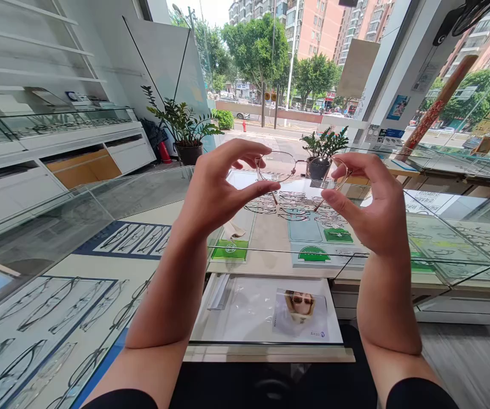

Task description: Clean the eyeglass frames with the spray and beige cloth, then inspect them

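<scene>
At twelve o'clock, above the glass surface (270,236), the eyeglasses (299,162) run lengthwise from nine to three, held between both hands: left hand (232,179) and right hand (366,199) each part-curled, thumb below fingers, gripping opposite ends, neither clearly nearer

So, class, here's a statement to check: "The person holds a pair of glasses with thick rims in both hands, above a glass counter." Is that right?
Not quite: the rims are thin, not thick, as the head view shows. The rest stands: the left hand and right hand hold the glasses above a glass counter.
</scene>
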Action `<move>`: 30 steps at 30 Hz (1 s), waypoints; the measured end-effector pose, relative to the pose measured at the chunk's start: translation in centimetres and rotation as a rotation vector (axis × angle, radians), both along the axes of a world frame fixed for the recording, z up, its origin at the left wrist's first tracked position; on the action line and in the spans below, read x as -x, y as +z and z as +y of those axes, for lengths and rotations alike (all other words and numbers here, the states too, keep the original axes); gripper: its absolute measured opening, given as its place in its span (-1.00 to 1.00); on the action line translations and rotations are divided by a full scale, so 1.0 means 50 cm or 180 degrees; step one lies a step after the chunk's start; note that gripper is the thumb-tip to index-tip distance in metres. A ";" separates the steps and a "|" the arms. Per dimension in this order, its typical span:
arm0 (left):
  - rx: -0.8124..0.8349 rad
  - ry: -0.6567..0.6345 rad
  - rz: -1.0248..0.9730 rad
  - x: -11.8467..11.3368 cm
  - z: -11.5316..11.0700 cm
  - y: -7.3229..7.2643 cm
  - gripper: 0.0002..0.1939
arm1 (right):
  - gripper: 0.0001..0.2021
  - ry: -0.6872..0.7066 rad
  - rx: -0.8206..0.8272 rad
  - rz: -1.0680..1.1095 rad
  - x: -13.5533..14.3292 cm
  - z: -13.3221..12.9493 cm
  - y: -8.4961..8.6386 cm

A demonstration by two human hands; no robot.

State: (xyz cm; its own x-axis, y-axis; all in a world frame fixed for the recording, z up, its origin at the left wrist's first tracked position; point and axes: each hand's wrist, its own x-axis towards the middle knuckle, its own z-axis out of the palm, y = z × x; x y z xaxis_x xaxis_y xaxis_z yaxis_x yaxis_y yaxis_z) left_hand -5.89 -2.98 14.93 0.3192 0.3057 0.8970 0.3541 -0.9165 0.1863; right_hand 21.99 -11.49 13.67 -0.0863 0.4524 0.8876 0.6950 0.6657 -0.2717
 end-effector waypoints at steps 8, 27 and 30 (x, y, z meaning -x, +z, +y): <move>-0.0011 0.0044 -0.0003 -0.002 0.000 -0.001 -0.36 | -0.56 -0.0093 -0.0031 -0.0135 0.000 -0.002 0.003; -0.0341 0.0285 -0.0077 -0.016 -0.017 -0.005 -0.41 | -0.59 0.0023 0.0291 -0.0300 -0.023 0.024 0.000; -0.0346 0.0336 -0.0064 -0.018 -0.018 -0.006 -0.39 | -0.59 -0.0004 0.0330 -0.0319 -0.023 0.024 0.001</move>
